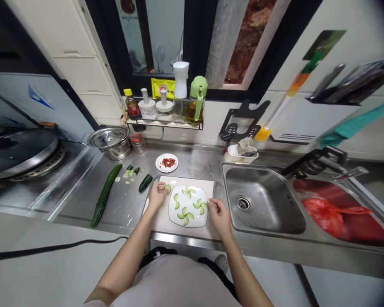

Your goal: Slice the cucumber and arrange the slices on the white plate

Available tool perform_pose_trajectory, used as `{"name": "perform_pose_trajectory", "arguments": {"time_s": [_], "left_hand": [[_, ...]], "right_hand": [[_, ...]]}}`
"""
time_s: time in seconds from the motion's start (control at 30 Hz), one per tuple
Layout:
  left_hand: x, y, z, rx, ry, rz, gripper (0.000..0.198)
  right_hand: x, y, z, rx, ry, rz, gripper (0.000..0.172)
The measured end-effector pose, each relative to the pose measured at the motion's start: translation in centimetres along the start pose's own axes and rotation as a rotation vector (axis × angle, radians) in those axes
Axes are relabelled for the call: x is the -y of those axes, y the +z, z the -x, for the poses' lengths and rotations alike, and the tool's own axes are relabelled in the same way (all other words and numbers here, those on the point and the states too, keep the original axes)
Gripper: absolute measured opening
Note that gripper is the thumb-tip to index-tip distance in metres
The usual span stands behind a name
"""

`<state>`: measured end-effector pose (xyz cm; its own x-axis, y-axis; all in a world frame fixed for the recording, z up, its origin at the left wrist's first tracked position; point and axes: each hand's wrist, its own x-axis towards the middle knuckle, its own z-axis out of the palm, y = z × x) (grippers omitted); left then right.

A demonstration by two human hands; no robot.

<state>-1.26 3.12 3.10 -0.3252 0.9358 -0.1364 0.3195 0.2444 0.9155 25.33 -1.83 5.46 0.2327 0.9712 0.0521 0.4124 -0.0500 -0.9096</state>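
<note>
My left hand [158,195] is over the left side of a pale cutting board [161,219], with its fingers curled and a thin cucumber slice [168,188] at the fingertips. On the board rests a white square plate [195,215] with a dark rim. Green cucumber slices [185,216] lie on it in pinwheel shapes, plus a smaller partial group [176,201] at its left. Just off the plate's right edge, my right hand [220,214] has its thumb and fingers drawn together; whatever may be between them is too small to make out.
A cut cucumber piece [145,183], loose slices [129,174] and a whole cucumber [106,195] lie to the left. Behind the board stands a small dish [167,163] of chopped red pieces. A steel sink [265,204] is on the right; a lidded pot [112,143] stands back left.
</note>
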Motion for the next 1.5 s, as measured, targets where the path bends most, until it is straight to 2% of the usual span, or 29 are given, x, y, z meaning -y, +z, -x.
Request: {"name": "perform_pose_trajectory", "arguments": {"time_s": [0.1, 0.3, 0.43, 0.53, 0.67, 0.8, 1.07, 1.17, 1.5], "left_hand": [[-2.4, -0.4, 1.2, 0.13, -0.002, 0.3, 0.044], [-7.3, -1.6, 4.2, 0.333, 0.062, 0.458, 0.045], [-8.4, -1.7, 5.0, 0.395, 0.079, 0.446, 0.047], [-8.4, -1.6, 5.1, 0.353, 0.064, 0.419, 0.051], [-8.3, -1.8, 5.3, 0.311, -0.092, 0.441, 0.051], [-8.8, -2.1, 5.6, 0.446, -0.33, 0.561, 0.051], [-9.6, -2.4, 5.9, 0.59, -0.532, 0.813, 0.043], [-9.6, -2.3, 6.0, 0.562, -0.533, 0.831, 0.045], [-10.0, -2.4, 6.2, 0.364, -0.282, 0.649, 0.064]], "right_hand": [[2.4, 1.3, -0.5, 0.067, -0.038, -0.057, 0.036], [7.3, 3.8, -1.5, 0.282, -0.153, -0.158, 0.034], [8.9, 4.9, -1.6, 0.38, -0.229, -0.147, 0.023], [9.2, 5.2, -1.6, 0.377, -0.233, -0.144, 0.021], [9.3, 5.0, -1.5, 0.353, -0.251, -0.182, 0.021], [9.8, 4.5, -1.4, 0.37, -0.358, -0.147, 0.021], [9.5, 3.8, -1.5, 0.324, -0.657, -0.004, 0.015], [9.4, 3.5, -1.3, 0.328, -0.704, 0.068, 0.016], [9.3, 3.4, -0.7, 0.332, -0.729, 0.146, 0.017]]}}
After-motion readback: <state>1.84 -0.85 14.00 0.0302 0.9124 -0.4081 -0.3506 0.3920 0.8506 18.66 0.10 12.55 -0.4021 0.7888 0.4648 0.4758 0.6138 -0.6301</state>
